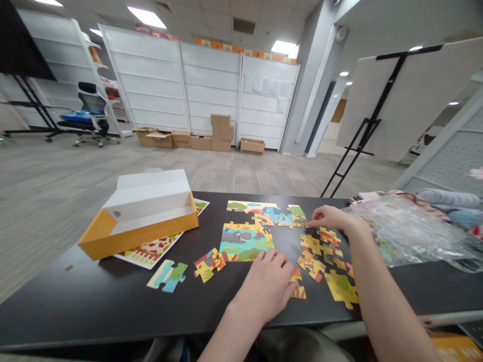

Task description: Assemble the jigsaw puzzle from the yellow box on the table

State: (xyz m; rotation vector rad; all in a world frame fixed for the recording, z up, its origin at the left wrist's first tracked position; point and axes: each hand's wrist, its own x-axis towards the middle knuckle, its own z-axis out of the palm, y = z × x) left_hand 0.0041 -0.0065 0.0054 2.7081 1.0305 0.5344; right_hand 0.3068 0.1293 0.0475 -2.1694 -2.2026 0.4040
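The left grip (266, 286) is seen palm-down, fingers curled, on the lower edge of the assembled jigsaw block; whether anything is held beneath it cannot be told. The right grip (328, 217) is seen open, fingertips pointing left, at the end of the upper puzzle row, with no piece pinched. Across the black surface (94, 301) from the left, a yellow cardboard box tray (138, 216) is found resting tilted on a printed picture sheet (149, 254). Toward the front edge, a blue-green jigsaw piece (168, 275) is laid, then a red-and-yellow piece (209, 264). Mid-surface, the assembled block (245, 241) is set just below the upper puzzle row (251, 206). Further right, loose jigsaw pieces (313, 256) are scattered, a large yellow-green piece (341, 289) is placed near the front edge, and a crumpled plastic bag (411, 234) is heaped at the right edge.
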